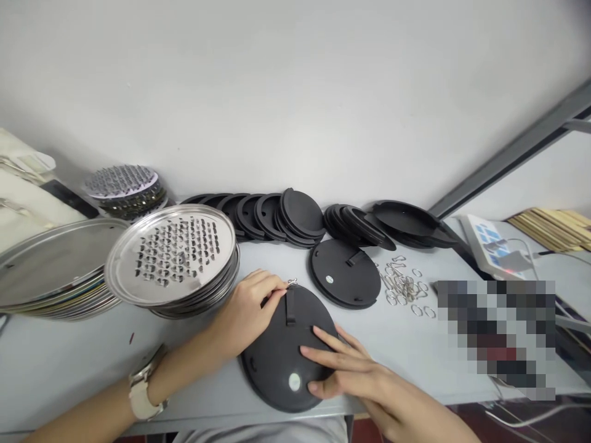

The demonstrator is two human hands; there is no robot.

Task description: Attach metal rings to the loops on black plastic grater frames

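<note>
In the grip, the thin silver wire hook gleamed; beneath it, the round black plastic disc bore 1 white round sticker. Left of the grip, the round stainless steel plate showed rows of dark perforations.

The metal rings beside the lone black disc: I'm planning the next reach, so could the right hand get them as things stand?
Probably yes: the right hand rests on a black disc, and nothing stands between it and the rings on the table.

Stacked stainless grater plates, leaning black rings, a loose pile of wire rings, flat wooden strips
</note>
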